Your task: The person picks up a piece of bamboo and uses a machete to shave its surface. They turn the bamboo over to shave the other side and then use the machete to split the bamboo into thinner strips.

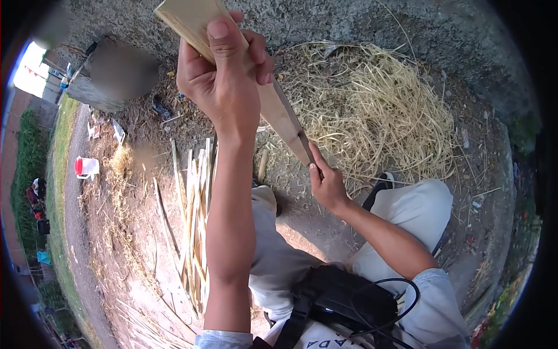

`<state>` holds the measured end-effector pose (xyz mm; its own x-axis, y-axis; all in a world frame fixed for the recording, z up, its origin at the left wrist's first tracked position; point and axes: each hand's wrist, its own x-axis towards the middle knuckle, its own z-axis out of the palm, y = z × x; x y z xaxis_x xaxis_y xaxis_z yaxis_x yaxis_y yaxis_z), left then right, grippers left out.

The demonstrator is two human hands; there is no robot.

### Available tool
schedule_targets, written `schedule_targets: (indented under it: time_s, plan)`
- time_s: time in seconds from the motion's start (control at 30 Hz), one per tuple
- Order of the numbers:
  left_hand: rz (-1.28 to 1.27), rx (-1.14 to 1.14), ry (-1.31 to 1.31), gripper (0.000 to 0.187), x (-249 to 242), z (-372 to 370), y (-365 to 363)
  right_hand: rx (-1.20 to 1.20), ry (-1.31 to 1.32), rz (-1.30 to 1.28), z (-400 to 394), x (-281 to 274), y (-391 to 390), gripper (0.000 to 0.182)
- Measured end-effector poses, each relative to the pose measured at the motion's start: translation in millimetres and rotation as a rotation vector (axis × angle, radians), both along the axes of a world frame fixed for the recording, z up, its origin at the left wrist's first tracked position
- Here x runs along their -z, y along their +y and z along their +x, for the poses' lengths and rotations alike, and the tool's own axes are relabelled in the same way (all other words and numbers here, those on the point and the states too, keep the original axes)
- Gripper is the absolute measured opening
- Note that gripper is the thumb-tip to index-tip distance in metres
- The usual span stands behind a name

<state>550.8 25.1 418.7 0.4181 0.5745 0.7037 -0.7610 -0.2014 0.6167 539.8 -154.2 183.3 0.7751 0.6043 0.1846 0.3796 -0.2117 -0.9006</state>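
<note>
Pale, straw-coloured wood, a flat strip, is gripped high up in the left hand, the thumb laid along its face and the other fingers curled round its edge. Sloping down from those fingers runs a dark-edged length; from where I stand it could be a blade, but I cannot tell whether it is that or more of the same strip. The right hand has its fingers closed round the lower end of it.

As I'd judge it, handling this well means a firm left thumb, left fingertips clear of the dark edge, the right wrist in line, and light, even pressure along the grain.

Counting up: two hands, one flat strip, one dark-edged length. One heap of shavings lies beyond and right of the right fingers; one short stick lies to their left. One bundle of laths, too overlapped to number, lies nearer than the left fingers. One red-and-white container stands well off to their left, and one black pouch sits nearer the body than the right fingers.
</note>
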Motion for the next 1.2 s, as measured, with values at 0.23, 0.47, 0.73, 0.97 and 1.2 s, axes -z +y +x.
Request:
schedule_targets:
  time_s: [0.23, 0.47, 0.73, 0.97, 1.2]
  plan:
    - [-0.035, 0.024, 0.001, 0.037, -7, 2, 7, -0.044, 0.15, -0.272, 17, -19, -6, 0.057]
    - [0.037, -0.023, 0.029, 0.039, -5, -2, 8, -0.063, -0.043, -0.304, 13, 46, -24, 0.056]
    - [0.005, -0.017, 0.044, 0.041, -5, -5, 7, -0.021, 0.065, -0.28, 2, 54, -28, 0.056]
    - [0.008, -0.012, 0.015, 0.039, -4, -3, 12, -0.047, -0.007, -0.095, 8, -20, -8, 0.061]
    - [0.001, -0.046, 0.034, 0.042, -9, -5, 12, -0.069, 0.25, -0.529, 28, 40, -24, 0.055]
